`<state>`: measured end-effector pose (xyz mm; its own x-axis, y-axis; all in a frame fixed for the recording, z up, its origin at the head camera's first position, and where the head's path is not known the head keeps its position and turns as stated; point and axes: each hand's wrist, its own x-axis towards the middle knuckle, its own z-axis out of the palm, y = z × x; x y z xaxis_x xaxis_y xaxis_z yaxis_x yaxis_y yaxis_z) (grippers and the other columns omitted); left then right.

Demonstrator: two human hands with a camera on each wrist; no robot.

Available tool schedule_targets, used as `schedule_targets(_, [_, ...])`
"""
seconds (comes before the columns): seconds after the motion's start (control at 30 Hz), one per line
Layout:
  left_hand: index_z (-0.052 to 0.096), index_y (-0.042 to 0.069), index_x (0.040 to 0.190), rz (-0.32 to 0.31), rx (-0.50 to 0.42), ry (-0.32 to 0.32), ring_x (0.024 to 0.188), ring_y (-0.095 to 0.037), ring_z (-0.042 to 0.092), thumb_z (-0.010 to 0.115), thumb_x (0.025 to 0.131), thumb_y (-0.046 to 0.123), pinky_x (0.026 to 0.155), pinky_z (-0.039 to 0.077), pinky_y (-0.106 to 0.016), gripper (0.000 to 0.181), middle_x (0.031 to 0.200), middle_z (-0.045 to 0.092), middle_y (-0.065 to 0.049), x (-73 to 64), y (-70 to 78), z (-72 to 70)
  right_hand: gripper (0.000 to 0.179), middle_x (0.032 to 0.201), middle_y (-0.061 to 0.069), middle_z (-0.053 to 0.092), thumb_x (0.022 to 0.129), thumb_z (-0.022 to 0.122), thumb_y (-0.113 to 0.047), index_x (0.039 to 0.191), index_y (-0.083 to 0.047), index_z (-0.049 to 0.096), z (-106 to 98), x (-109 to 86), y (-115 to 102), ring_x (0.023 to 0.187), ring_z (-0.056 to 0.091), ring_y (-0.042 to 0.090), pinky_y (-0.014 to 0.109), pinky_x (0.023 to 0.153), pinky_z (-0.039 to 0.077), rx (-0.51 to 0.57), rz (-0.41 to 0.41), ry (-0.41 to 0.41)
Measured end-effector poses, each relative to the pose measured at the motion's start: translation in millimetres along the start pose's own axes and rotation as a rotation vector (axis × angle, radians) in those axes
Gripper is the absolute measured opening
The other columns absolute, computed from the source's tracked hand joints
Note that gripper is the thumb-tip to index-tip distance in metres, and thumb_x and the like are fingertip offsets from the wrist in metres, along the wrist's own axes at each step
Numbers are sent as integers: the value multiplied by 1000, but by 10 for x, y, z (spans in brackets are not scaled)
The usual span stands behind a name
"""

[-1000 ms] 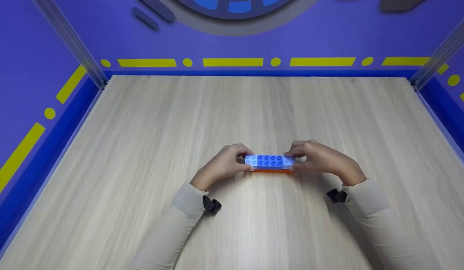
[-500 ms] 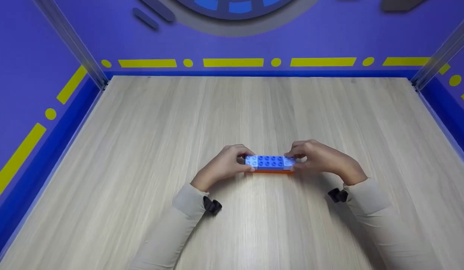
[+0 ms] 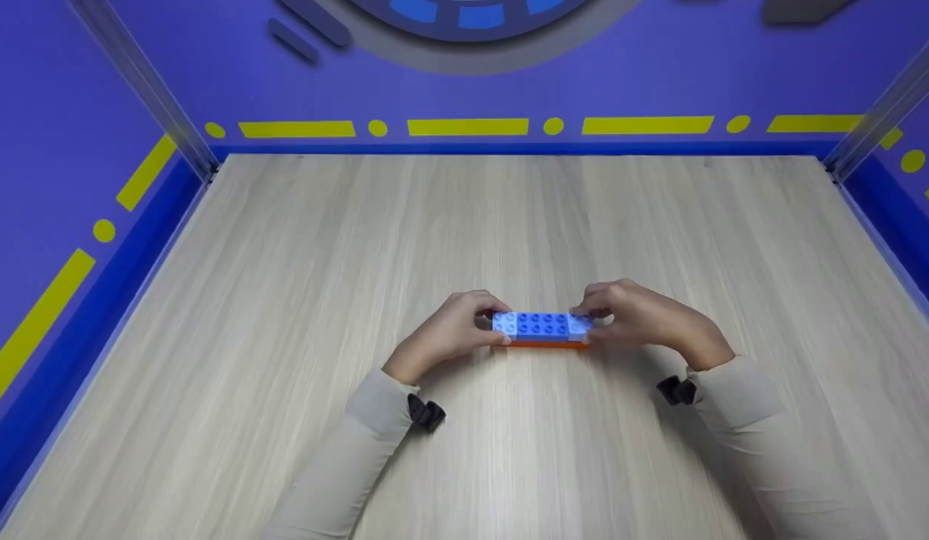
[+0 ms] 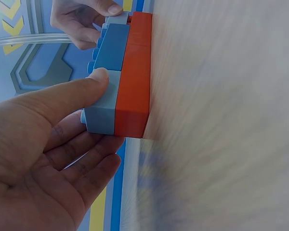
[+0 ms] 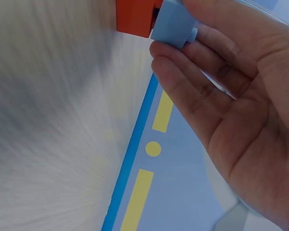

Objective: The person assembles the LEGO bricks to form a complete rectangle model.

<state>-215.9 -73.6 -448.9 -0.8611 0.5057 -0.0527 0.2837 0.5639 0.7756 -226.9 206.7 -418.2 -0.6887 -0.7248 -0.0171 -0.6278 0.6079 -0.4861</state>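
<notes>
A low block of toy building bricks rests on the wooden table in the head view. Its base is an orange-red layer (image 3: 547, 345), with a darker blue brick (image 3: 542, 324) on top between two light blue bricks. My left hand (image 3: 453, 328) pinches the left light blue brick (image 4: 102, 108) between thumb and fingers; that brick sits flush on the base. At the other end my right hand (image 3: 648, 321) pinches the right light blue brick (image 5: 173, 21). A narrow dark gap shows between this brick and the orange-red layer in the right wrist view. Fingers partly cover both end bricks.
The wooden table (image 3: 359, 247) spreads around both hands. Purple-blue panels (image 3: 472, 94) with yellow dashes and dots stand along its back and sides. Metal posts (image 3: 160, 97) rise at the back corners. Black wrist cameras (image 3: 425, 412) are on both sleeves.
Both hands keep the same hold on the bricks. The whole head view has shifted very slightly downward; nothing else has visibly moved.
</notes>
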Motion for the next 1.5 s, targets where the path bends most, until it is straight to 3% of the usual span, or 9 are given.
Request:
schedule_targets(0.23, [69,6,111,1,12,1,100,-15,59,77,81,16,94,47,-33,33,109,67,-3,6,-5,4,29,90,6,67,74,75,1,103,1,73,24,-4,4,88,66,19,36,76,56,1,-19,16])
schedule_targets(0.77, [68,6,113,-19,-12,-2,103,-17,59,77,80,15,95,47,-34,35,111,67,-5,2,-5,8,31,93,3,67,75,77,-5,106,-2,73,38,-9,-14,91,66,18,36,79,55,22,67,10])
schedule_targets(1.03, [69,4,111,24,13,1,99,-16,59,77,80,14,92,47,-32,34,109,68,-5,11,-9,4,31,94,3,67,75,77,-4,106,-3,73,33,-18,-15,86,62,16,34,76,53,49,71,13])
schedule_targets(1.5, [67,6,115,5,25,-12,103,-17,58,77,81,15,95,46,-34,37,112,67,-4,5,-6,0,34,100,3,67,80,76,-12,112,-4,71,73,-78,21,89,62,16,34,78,54,36,49,46])
